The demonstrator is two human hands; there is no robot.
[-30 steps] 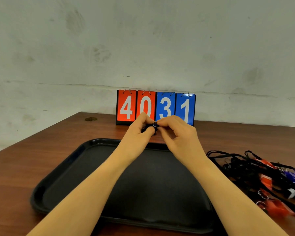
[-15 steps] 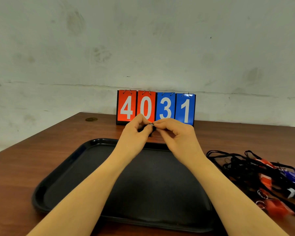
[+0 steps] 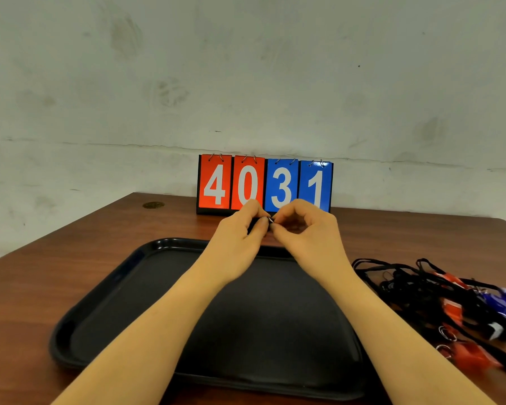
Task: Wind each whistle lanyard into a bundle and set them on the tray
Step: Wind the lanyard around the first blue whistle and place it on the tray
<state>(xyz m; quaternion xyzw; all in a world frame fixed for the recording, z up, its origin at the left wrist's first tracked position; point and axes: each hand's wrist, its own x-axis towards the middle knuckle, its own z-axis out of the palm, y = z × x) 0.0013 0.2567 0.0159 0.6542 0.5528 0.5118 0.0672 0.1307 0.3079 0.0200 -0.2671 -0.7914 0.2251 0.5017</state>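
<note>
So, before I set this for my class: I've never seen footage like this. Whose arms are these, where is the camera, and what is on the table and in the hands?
There is no machine here. A person wears a wide-angle camera on the head, so you look down along their own two bare arms.

On the brown table lies a black tray with nothing on it yet. Behind it stands a flip scoreboard reading 4031. To the right lies a tangle of whistle lanyards, black cords with red and blue whistles.

The left hand and right hand meet above the tray's far edge, pinching a small dark bundle, mostly hidden by the fingers.
</note>
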